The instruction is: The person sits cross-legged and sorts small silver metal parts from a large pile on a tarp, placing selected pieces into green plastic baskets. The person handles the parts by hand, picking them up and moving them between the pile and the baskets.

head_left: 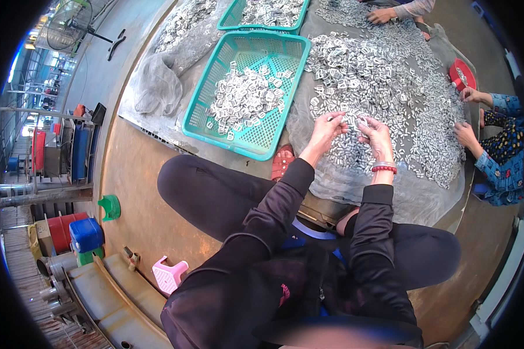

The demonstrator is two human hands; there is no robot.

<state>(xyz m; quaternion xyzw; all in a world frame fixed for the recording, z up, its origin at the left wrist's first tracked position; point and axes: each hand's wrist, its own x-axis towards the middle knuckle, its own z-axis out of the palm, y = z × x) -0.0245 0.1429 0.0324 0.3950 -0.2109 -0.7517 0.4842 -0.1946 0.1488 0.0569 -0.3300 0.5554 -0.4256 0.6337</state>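
Both hands are raised over a spread pile of small silvery metal pieces [355, 64], many of them shaped like little buckle frames. My left hand [326, 132] is closed in a pinch on a small metal piece at its fingertips, too small to make out fully. A short gap to the right, my right hand [378, 137] also pinches a small light metal piece between thumb and fingers. Smaller, rounder metal bits [434, 128] lie on the right part of the sheet. To the left, a teal plastic basket [262, 152] contains a heap of the frame-shaped pieces [247, 96].
A second teal basket [221, 22] stands behind the first. A co-worker's hands [467, 116] are at the pile's right edge near a red bowl [461, 74]; another person's hand [382, 15] reaches in at the back. A pink stool [170, 273] is at lower left.
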